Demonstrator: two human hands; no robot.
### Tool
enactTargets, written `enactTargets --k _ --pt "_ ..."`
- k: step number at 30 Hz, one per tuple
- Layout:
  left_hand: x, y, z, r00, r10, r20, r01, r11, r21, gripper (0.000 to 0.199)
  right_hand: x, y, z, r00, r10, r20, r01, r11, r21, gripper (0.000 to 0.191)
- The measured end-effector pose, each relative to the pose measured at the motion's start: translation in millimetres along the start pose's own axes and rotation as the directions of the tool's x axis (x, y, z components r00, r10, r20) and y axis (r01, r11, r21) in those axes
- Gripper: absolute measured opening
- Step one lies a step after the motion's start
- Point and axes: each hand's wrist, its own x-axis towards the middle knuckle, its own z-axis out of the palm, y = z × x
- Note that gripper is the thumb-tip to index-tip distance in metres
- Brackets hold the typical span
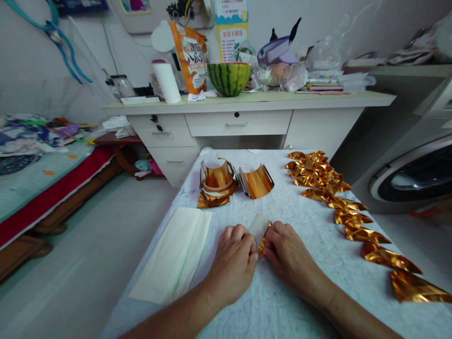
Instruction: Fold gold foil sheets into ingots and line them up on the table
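My left hand (236, 263) and my right hand (290, 258) are close together over the middle of the cloth-covered table. Between them is a small piece of gold foil paper (262, 246) with a pale sheet (259, 225) standing up behind it. The fingers of both hands are closed on this paper and hide most of it. Beyond my hands lie two curled stacks of gold foil sheets, a left stack (216, 179) and a right stack (259, 182). A pile of whitish paper (168, 256) rests to the left of my left hand.
Several folded gold foil pieces (353, 217) run in a line along the table's right side. Behind the table (226, 310) stands a white desk (243, 123) bearing half a watermelon (229, 79) and an orange pouch (192, 61). A washing machine (406, 127) is at right, a bed (52, 174) at left.
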Motion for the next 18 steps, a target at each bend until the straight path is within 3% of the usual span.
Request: enactTargets --k 14,18 --pt "-0.3 -0.1 1.3 1.0 -0.003 0.007 0.003 1.0 0.018 0.014 -2.5 1.4 3.7 1.0 -0.002 -0.029 0.002 1.0 -0.01 0.005" --pt "0.3 -0.2 0.4 1.0 -0.003 0.016 0.003 1.0 0.023 0.014 -0.5 4.0 4.4 0.999 0.01 -0.034 -0.009 0.999 0.033 0.012"
